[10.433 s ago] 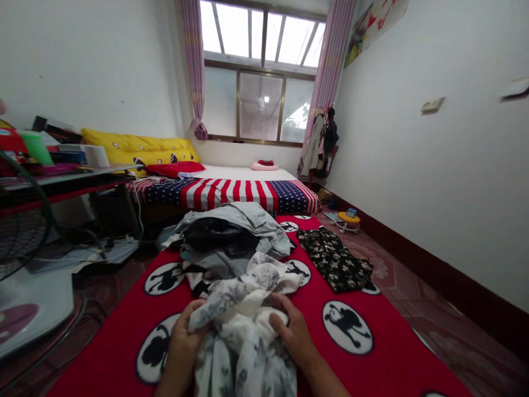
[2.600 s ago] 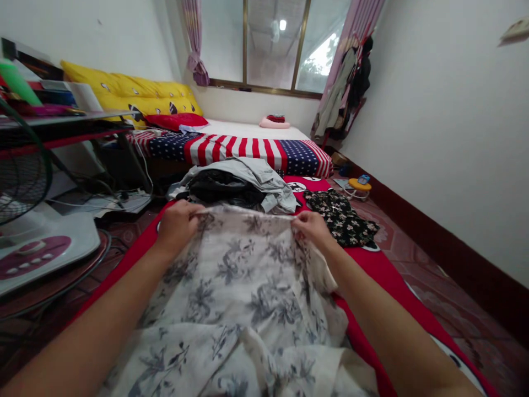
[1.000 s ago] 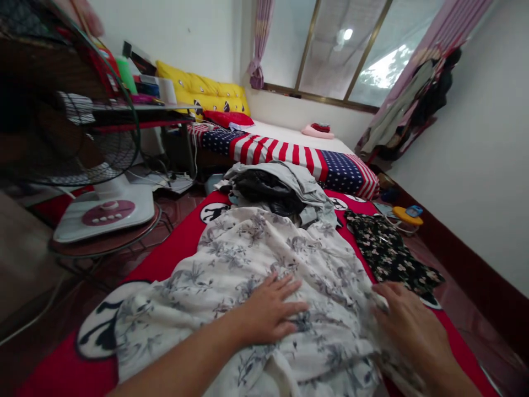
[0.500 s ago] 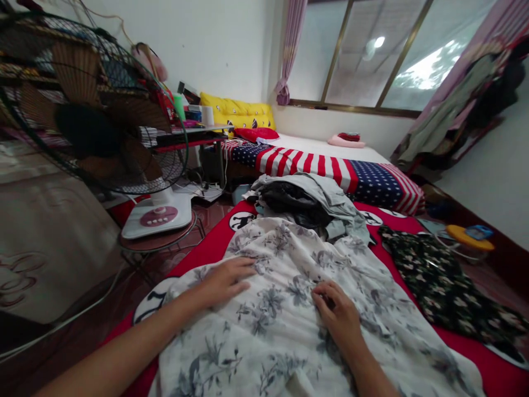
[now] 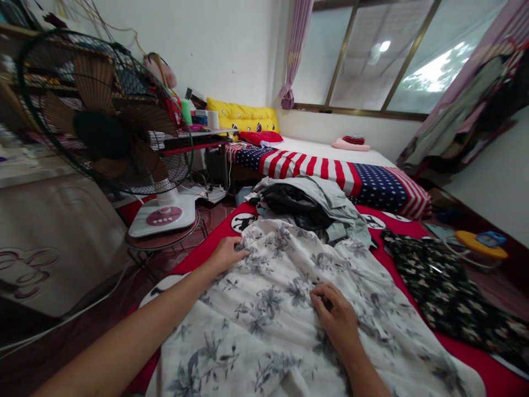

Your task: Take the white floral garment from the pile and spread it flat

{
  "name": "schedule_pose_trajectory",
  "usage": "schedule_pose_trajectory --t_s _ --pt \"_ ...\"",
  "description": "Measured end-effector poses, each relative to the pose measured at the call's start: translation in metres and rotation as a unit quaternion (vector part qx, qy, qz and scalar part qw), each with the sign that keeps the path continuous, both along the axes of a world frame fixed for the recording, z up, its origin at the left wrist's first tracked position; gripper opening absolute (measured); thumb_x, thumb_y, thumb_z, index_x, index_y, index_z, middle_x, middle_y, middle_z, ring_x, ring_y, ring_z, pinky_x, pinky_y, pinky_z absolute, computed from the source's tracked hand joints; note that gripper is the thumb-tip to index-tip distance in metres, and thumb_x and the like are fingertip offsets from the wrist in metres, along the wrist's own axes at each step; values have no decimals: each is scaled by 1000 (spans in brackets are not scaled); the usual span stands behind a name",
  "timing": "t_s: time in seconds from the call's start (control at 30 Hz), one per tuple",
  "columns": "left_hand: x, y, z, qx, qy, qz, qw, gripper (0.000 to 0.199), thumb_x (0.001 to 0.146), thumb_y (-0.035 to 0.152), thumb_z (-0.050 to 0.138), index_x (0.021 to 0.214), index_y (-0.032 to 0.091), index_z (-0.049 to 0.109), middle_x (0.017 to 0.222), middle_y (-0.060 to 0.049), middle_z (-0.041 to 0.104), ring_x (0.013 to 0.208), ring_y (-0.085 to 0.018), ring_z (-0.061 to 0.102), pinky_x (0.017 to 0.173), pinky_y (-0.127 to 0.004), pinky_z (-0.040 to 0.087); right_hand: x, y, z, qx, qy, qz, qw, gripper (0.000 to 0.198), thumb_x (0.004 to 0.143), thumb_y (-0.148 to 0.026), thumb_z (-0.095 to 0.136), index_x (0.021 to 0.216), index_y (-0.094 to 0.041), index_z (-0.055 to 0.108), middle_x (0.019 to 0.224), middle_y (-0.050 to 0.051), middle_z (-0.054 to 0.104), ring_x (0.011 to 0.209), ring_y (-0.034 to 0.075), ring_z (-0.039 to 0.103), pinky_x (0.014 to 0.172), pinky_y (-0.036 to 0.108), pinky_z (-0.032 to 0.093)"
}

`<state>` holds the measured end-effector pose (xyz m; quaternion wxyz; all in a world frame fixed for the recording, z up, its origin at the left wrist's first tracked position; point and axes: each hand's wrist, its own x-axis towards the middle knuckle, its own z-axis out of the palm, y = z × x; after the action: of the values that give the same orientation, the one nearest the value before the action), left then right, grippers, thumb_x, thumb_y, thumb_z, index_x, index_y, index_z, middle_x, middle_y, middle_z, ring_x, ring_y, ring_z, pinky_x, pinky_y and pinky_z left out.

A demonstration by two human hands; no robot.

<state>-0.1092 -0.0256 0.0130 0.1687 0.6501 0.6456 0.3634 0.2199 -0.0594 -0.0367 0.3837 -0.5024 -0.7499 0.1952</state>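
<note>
A white cloth garment with grey flower print [image 5: 264, 303] lies spread and wrinkled before me; its exact kind does not show. At its upper left edge is my left hand [image 5: 227, 255], thumb on top and fingers curled at the border, closed on the cloth. My right hand [image 5: 336, 314] rests near the middle, fingers bent in a pinch on the fabric. Beyond the garment's far end sits a heap of clothes, with a grey-green piece [image 5: 326, 193] over a shiny black one [image 5: 293, 204].
Under everything is a red bedcover [image 5: 210, 242] with white round patches. A black floral garment [image 5: 442, 281] lies right. To the left, a fan [image 5: 107, 132] stands on a round stool [image 5: 165, 237]. Behind are another bed [image 5: 309, 162] and a yellow stool [image 5: 481, 244].
My left hand has slid away from me and left, from lying on the cloth to its edge. My right hand stays nearly in place. The view has shifted slightly.
</note>
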Motion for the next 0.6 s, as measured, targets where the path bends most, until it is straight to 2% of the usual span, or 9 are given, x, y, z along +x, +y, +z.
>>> schedule_pose_trajectory --t_s 0.1,0.17,0.2,0.23,0.3,0.37,0.43,0.5,0.6 --pt "23 -34 23 91 58 -12 994 15 81 22 58 91 18 68 93 -6 66 91 -21 59 84 -32 45 0 -1 2 -4 5 6 1000 16 85 -31 52 80 -22 64 85 3 63 74 18 58 69 30 44" --pt "37 -68 32 194 168 -88 962 19 88 18 51 96 20 67 94 -7 66 89 -20 58 82 -33 44 0 -2 3 -7 4 9 1000 16 85 -30 53 80 -22 64 85 3 63 75 19 58 70 29 44" --pt "43 -85 33 217 216 -152 940 20 89 17 49 98 22 66 91 -6 66 85 -19 58 79 -32 43 0 -2 4 -10 3 10 1000 16 85 -31 53 80 -22 65 85 3 62 74 18 58 69 29 43" --pt "50 -103 32 211 252 -223 918 19 90 17 48 98 23 65 86 -4 66 81 -18 58 75 -31 43 0 -2 5 -13 1 11 1000 16 85 -31 53 80 -22 65 84 3 62 73 18 57 68 28 43" --pt "59 -132 24 141 288 -348 881 9 90 25 54 91 23 63 79 -1 64 74 -17 58 68 -30 43 0 -2 6 -14 -1 10 1000 14 84 -28 52 78 -21 63 82 2 61 71 17 55 66 27 41" --pt "63 -151 16 71 288 -403 866 11 88 33 58 83 23 60 76 1 63 71 -16 59 64 -29 43 -1 -2 8 -8 -6 8 1000 13 81 -24 50 71 -21 59 76 1 57 68 17 52 63 27 39" --pt "62 -158 11 50 258 -391 882 12 89 32 56 82 22 59 74 1 62 69 -15 59 63 -28 43 -1 -2 9 -1 -9 8 1000 13 77 -21 49 65 -21 54 71 1 53 67 16 50 61 26 36" --pt "58 -155 10 70 206 -333 918 12 93 25 50 90 22 61 78 -1 63 73 -15 60 67 -27 45 0 -2 9 0 -4 14 1000 12 76 -21 49 65 -21 52 72 0 52 67 16 50 61 25 36" --pt "52 -146 13 96 144 -212 962 26 93 21 50 118 23 56 110 -7 63 100 -19 60 87 -31 48 0 -2 9 -5 8 21 1000 9 77 -21 49 68 -21 54 75 1 54 71 17 51 64 25 37"
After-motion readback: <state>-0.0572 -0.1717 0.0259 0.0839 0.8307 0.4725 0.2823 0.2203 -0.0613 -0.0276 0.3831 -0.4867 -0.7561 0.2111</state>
